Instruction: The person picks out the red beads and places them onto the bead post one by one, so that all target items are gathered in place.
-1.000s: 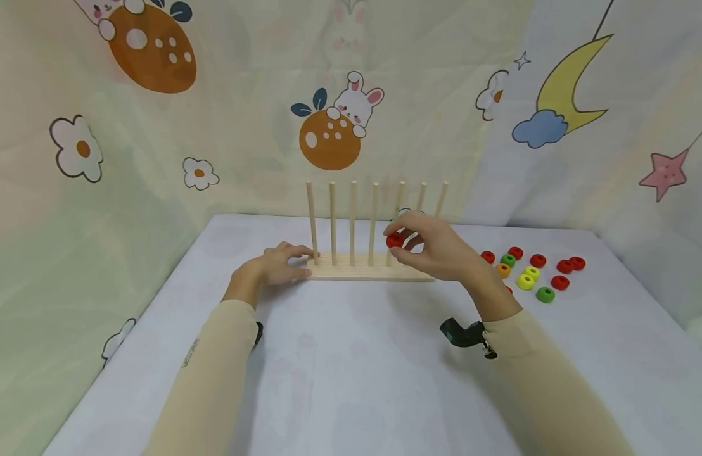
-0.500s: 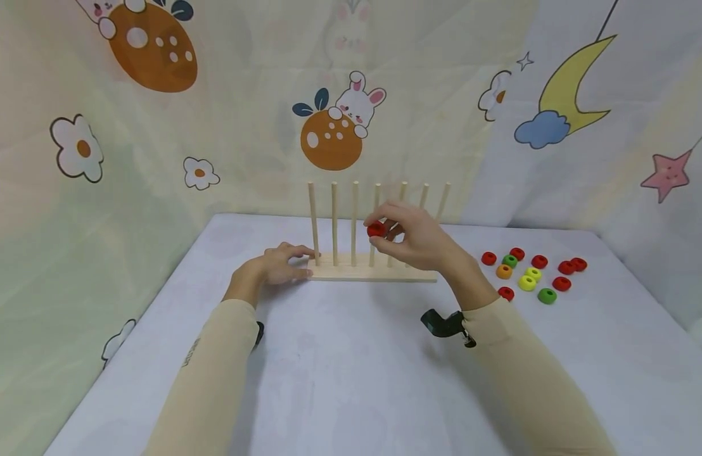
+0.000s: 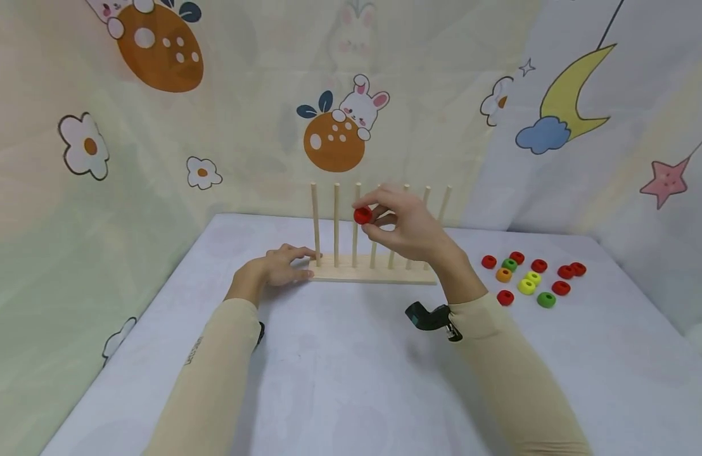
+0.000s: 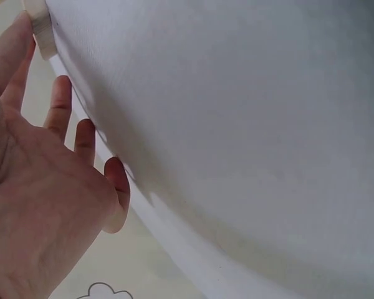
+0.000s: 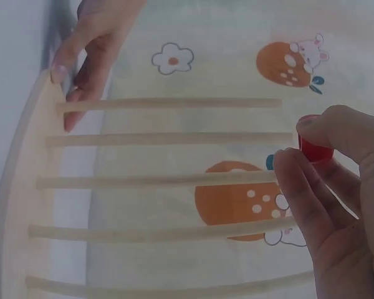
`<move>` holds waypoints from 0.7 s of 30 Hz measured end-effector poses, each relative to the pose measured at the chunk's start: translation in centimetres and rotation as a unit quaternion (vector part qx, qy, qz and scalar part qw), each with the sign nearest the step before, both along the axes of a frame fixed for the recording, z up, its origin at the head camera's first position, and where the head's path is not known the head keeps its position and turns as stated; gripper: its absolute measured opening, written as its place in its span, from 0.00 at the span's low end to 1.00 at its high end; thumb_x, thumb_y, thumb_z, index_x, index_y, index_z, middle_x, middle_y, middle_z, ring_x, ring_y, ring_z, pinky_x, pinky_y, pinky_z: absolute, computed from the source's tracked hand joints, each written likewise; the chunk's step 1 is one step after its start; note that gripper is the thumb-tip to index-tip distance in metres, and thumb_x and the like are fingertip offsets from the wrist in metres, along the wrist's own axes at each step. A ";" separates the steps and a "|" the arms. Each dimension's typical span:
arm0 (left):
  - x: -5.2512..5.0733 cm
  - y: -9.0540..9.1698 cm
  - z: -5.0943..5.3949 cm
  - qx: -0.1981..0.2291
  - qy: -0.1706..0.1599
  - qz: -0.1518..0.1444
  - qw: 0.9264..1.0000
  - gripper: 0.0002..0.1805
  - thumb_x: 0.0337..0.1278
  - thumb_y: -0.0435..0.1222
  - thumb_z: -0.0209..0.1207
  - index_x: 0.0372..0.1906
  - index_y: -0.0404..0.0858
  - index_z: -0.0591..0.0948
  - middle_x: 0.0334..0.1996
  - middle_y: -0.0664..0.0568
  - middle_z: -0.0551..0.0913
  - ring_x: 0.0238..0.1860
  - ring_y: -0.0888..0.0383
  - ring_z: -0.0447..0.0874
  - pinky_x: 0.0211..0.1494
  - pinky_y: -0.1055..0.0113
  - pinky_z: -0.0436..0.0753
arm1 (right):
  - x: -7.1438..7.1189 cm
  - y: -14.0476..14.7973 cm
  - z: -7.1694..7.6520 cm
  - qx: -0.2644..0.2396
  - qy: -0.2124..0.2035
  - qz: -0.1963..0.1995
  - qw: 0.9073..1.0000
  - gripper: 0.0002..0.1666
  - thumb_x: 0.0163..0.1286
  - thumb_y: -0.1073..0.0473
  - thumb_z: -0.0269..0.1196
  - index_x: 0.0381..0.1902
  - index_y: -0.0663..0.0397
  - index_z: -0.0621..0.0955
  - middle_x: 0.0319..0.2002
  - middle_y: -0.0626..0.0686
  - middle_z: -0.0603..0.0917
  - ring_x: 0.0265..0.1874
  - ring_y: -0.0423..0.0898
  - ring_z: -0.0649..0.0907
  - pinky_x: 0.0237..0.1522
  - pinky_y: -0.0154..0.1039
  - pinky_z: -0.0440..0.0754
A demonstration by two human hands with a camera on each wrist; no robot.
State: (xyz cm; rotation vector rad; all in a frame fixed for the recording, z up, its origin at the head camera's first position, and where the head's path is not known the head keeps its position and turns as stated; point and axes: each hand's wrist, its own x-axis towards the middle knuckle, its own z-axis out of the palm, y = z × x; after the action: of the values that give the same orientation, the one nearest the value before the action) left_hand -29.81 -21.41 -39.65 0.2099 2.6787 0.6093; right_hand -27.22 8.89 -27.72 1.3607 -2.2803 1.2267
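Observation:
A wooden peg rack stands on the table, a flat base with several upright pegs. My left hand grips its left end, thumb at the front edge and fingers behind; the left wrist view shows the rack's corner between thumb and index finger. A red bead is pinched between the thumb and fingers of my right hand, in front of the upper part of the pegs. In the right wrist view, the bead is close to the peg tips, and it cannot be told whether they touch.
Several loose beads lie right of the rack, among them a green bead, a yellow bead, an orange bead and a red bead. A patterned cloth hangs behind the table.
My right hand has moved left and up along the pegs with the red bead. My left hand keeps its place at the rack's end. The head view has shifted slightly.

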 end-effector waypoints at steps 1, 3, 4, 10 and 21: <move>0.0 0.0 0.0 -0.002 -0.001 0.000 1.000 0.32 0.69 0.56 0.58 0.75 0.67 0.66 0.79 0.48 0.56 0.76 0.37 0.53 0.70 0.28 0.59 | 0.0 -0.2 0.0 -0.001 0.000 -0.002 1.000 0.20 0.66 0.73 0.68 0.54 0.57 0.83 0.48 0.54 0.83 0.41 0.46 0.87 0.48 0.39 0.88; -0.1 0.1 0.1 -0.003 -0.002 -0.002 1.000 0.32 0.69 0.56 0.58 0.76 0.66 0.66 0.80 0.46 0.55 0.76 0.36 0.53 0.70 0.27 0.59 | -0.1 -0.7 -0.2 -0.005 0.002 -0.008 1.000 0.20 0.66 0.72 0.69 0.55 0.58 0.83 0.49 0.54 0.83 0.41 0.46 0.87 0.47 0.39 0.88; 0.0 0.0 0.1 -0.003 -0.003 -0.001 1.000 0.32 0.69 0.56 0.58 0.76 0.66 0.66 0.80 0.46 0.55 0.76 0.36 0.53 0.71 0.27 0.59 | -0.2 -1.0 -0.2 -0.009 0.003 -0.010 1.000 0.20 0.65 0.71 0.69 0.56 0.59 0.83 0.50 0.54 0.84 0.40 0.46 0.87 0.47 0.38 0.88; 0.1 -0.3 0.6 -0.006 -0.012 0.007 1.000 0.31 0.68 0.57 0.58 0.74 0.69 0.66 0.80 0.47 0.56 0.77 0.37 0.52 0.71 0.28 0.59 | -0.7 -3.3 -0.3 -0.023 0.031 -0.019 0.999 0.20 0.66 0.68 0.71 0.55 0.60 0.82 0.50 0.54 0.85 0.37 0.44 0.87 0.43 0.36 0.88; -0.4 -0.4 -0.2 -0.010 -0.011 -0.005 1.000 0.31 0.70 0.58 0.57 0.75 0.70 0.65 0.79 0.48 0.56 0.77 0.36 0.53 0.71 0.27 0.58 | -1.1 -5.6 -0.6 -0.018 0.063 -0.073 0.995 0.19 0.68 0.64 0.70 0.56 0.57 0.83 0.52 0.53 0.84 0.27 0.42 0.82 0.34 0.35 0.85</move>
State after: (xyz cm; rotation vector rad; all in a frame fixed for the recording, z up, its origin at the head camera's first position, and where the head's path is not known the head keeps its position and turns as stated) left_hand -30.21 -21.84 -39.89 0.2100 2.6601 0.5783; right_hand -28.27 3.24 -28.37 1.2000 -2.2169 1.0973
